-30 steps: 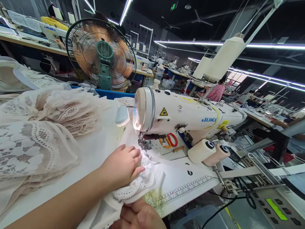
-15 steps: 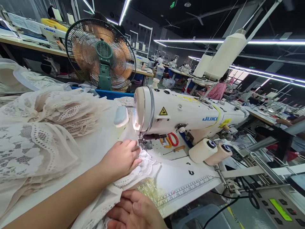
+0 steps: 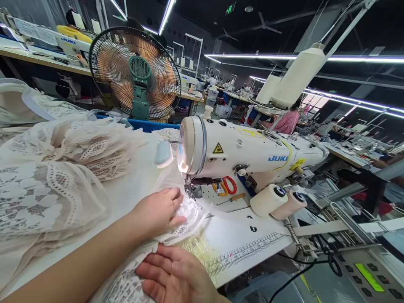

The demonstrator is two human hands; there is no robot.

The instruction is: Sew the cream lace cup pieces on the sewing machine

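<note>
left hand (image 3: pixel 159 213) rests flat, fingers unclenched, on white lace (image 3: pixel 191 213); right hand (image 3: pixel 178 269), palm up, wrist cut off, meets its near edge, cannot tell if gripping. lace reaches the sewing machine (image 3: pixel 243 147), needle hard to make out.

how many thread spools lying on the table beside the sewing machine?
2 visible: a cream spool beside the sewing machine, and a pinkish spool just right of it. Others may be hidden behind the machine.
</note>
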